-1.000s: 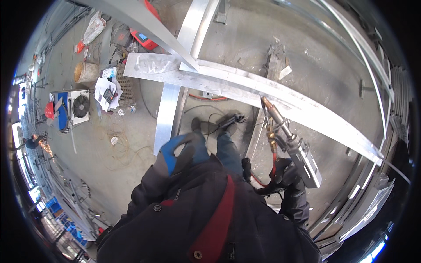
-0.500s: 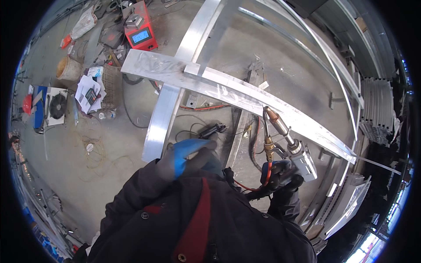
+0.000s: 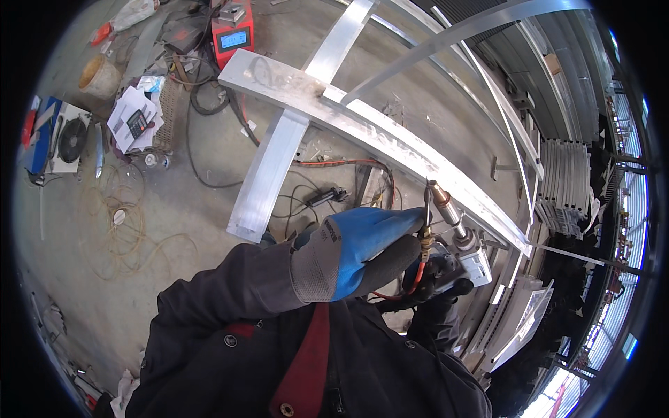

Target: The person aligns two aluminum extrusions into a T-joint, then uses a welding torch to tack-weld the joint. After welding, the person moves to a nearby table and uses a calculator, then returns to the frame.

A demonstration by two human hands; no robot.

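My right hand (image 3: 446, 274), in a dark glove, grips a handheld welding gun (image 3: 454, 214) with a coppery nozzle and a silver body. The gun points up and left, its tip near the edge of a long aluminium beam (image 3: 390, 144). Alongside the barrel runs a thin wire-feed nozzle (image 3: 426, 240) with a brass fitting and an orange hose. My left hand (image 3: 366, 247), in a blue and grey glove, is closed with its fingertips at this fitting; the fingers partly hide each other. Under the long beam lies a flat aluminium crosspiece (image 3: 268, 177).
A red machine with a screen (image 3: 233, 40) stands at the far left of the beam. Cables (image 3: 209, 184) and a black tool (image 3: 326, 196) lie on the floor. Left are a basket with papers (image 3: 132, 118), a bucket (image 3: 97, 75) and a fan (image 3: 72, 139). Stacked metal profiles (image 3: 563, 174) stand at right.
My left hand has moved right and forward from my chest to the wire-feed nozzle. My right hand still holds the welding gun. The view has shifted slightly.
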